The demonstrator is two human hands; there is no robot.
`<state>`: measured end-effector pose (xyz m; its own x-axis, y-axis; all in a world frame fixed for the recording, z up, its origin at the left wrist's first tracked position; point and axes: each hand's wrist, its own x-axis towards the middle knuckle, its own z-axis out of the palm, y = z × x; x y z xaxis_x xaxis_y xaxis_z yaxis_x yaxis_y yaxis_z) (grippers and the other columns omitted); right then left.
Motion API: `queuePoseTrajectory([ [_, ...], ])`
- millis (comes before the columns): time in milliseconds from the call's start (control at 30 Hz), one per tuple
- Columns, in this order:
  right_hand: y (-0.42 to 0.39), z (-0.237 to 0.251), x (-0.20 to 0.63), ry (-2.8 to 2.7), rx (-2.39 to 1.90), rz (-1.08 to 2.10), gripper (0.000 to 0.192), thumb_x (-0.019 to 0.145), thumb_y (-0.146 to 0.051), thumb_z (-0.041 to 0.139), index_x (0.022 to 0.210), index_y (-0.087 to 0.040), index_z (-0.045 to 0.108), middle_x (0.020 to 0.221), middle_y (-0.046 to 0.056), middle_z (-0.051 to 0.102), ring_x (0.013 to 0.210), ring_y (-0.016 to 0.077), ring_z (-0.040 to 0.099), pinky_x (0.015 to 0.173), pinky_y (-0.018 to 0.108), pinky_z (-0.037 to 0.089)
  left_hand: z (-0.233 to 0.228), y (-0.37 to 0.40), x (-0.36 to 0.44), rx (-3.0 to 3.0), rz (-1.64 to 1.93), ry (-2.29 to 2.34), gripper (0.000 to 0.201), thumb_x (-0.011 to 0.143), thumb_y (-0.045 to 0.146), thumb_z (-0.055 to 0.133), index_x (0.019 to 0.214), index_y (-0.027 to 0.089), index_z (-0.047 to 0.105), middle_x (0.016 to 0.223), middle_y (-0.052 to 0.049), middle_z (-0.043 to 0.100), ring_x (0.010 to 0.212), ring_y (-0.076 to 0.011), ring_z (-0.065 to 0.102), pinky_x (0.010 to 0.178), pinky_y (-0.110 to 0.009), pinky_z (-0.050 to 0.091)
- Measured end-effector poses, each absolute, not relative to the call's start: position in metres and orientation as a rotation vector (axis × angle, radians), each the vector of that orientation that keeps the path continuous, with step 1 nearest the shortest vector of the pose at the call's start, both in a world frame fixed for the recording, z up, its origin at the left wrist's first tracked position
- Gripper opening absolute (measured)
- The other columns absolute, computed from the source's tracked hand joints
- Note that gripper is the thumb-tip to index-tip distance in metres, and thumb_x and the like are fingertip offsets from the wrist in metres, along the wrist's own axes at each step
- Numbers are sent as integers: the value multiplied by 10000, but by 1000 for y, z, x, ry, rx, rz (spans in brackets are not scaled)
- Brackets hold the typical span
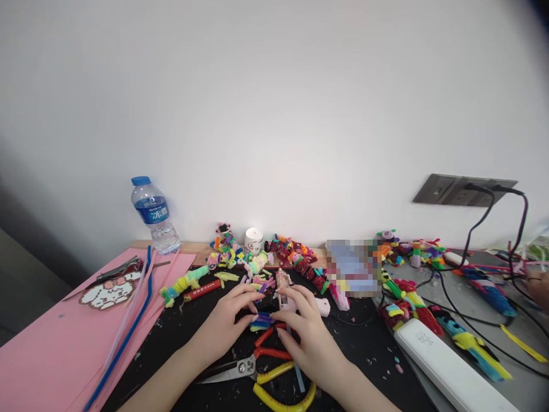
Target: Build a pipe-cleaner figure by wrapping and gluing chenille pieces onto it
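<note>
Between my two hands is a small bundle of blue and yellow-green fuzzy pipe cleaners [262, 323]. My left hand [227, 320] is closed on its left end with thumb and fingertips. At the right end the fingertips of my right hand [311, 332] pinch it. Just beyond my right fingers lies a pale pink glue gun [322, 306], partly covered by the hand. Below the bundle are scissors [240, 366] with red handles, and yellow curved handles [283, 400] cross close by. Pink and purple fuzzy pieces [263, 282] lie beyond my fingertips.
A water bottle [156, 220] and pink sheets [55, 343] with long pipe cleaners [124, 337] are left. Several fuzzy figures [300, 260] and a paper roll [254, 241] line the wall. Right are cables [454, 309], a white power bank [450, 366] and another person's hand [538, 283].
</note>
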<state>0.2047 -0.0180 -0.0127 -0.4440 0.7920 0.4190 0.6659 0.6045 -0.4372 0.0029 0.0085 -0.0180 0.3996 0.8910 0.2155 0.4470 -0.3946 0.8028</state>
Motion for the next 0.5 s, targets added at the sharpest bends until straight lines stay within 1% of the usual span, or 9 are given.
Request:
queuePoseTrajectory([
  [167,-18,-12,205,-2244,-1158,295,262,740,-85,557,928,-251,636,1254,45,445,1221,269,316,979,490,342,-17,10,0,2090,903,1220,316,748,113,556,1028,247,615,1086,-40,563,968,-195,551,907,-335,436],
  [367,-18,-13,206,-2218,-1124,288,270,753,-70,534,930,-250,629,1235,54,461,1205,269,340,965,492,352,-16,10,-2,2130,942,1274,264,772,137,545,1001,240,627,1069,-47,583,960,-202,560,889,-331,447],
  [500,-16,-14,207,-2132,-1046,259,187,772,-88,527,855,-224,626,1141,73,514,1130,260,416,919,461,393,-13,9,-2,2112,1008,1257,196,808,172,525,947,231,651,1024,-48,605,956,-200,560,880,-320,442],
])
